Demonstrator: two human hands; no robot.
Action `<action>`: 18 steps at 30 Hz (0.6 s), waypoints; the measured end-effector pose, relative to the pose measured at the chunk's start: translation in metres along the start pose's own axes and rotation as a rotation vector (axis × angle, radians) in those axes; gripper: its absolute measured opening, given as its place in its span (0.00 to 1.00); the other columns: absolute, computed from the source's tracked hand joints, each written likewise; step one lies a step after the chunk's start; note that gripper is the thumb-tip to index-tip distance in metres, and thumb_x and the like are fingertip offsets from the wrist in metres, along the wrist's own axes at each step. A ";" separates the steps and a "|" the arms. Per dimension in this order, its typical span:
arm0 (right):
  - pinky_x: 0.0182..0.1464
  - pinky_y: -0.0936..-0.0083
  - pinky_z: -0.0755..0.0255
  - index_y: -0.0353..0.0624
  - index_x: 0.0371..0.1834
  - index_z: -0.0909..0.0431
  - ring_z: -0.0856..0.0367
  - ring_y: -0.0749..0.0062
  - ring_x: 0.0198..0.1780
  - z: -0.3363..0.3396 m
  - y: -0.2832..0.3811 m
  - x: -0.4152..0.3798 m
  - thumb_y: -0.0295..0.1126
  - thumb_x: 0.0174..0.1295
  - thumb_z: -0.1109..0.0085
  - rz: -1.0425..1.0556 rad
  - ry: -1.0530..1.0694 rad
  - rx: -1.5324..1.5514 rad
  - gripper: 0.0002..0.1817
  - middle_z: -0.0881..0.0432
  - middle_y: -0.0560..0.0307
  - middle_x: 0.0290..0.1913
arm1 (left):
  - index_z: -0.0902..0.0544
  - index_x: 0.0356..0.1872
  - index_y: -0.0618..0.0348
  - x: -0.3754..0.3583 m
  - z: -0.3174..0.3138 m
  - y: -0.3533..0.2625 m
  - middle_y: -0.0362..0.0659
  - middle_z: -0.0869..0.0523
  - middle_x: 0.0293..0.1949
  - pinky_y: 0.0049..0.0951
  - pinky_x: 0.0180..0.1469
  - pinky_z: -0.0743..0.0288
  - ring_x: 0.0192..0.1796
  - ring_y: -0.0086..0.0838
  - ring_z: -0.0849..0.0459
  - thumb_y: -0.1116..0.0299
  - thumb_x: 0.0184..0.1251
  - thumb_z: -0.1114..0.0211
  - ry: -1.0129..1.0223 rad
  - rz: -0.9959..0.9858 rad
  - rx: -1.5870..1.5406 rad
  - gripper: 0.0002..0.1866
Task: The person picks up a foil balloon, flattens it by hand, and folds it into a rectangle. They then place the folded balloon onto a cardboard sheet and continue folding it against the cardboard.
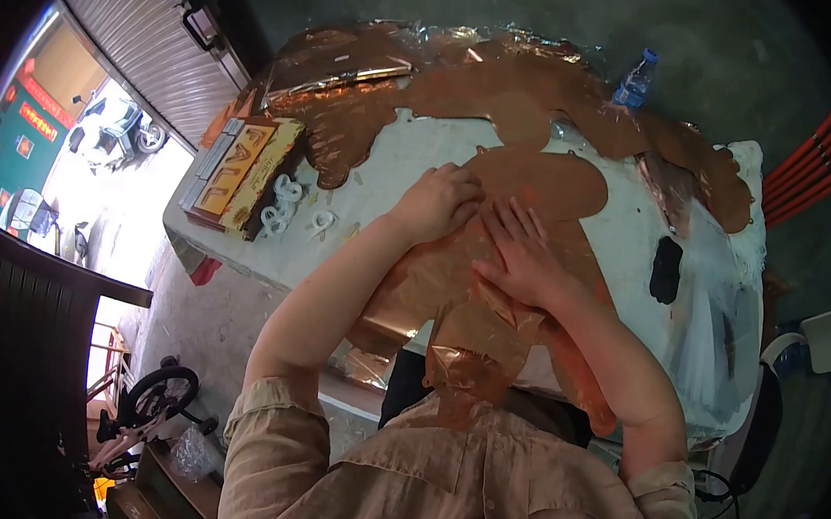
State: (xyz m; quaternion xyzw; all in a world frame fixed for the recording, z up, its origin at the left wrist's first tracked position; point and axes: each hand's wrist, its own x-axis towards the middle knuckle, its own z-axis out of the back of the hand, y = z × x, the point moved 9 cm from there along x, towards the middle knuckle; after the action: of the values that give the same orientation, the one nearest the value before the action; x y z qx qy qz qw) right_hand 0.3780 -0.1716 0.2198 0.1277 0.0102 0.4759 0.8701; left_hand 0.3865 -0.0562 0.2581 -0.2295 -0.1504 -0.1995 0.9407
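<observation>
A flat, deflated brown foil balloon [548, 187] with rounded lobes lies across the near part of the white-covered table [360, 226] and hangs over its front edge toward my lap. My left hand [440, 201] is on its upper left part, with fingers curled and pinched together on the foil. Close beside it, my right hand [523, 258] rests flat on the same balloon, its fingers stretched out and spread. Under the right palm the foil is creased and shiny. What lies beneath the left fingertips is hidden.
More brown foil pieces [488, 85] cover the table's far side, with a blue-capped bottle [636, 79] there. A yellow lettered box [247, 173] and several white rings [283, 200] sit at left. At right are a black item [666, 269] and clear plastic [717, 332].
</observation>
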 end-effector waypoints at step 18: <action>0.53 0.73 0.24 0.41 0.43 0.18 0.17 0.61 0.50 0.061 0.053 -0.134 0.30 0.65 0.42 0.023 0.206 0.725 0.08 0.18 0.52 0.48 | 0.16 0.47 0.55 -0.005 -0.006 0.005 0.39 0.19 0.53 0.38 0.60 0.31 0.57 0.37 0.25 0.65 0.63 0.36 0.023 0.027 0.019 0.13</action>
State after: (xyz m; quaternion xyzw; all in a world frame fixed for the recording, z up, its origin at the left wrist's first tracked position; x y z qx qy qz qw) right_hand 0.2692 -0.2689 0.2769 0.3790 0.2640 0.4617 0.7573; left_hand 0.3852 -0.0538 0.2493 -0.2200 -0.1382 -0.1882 0.9471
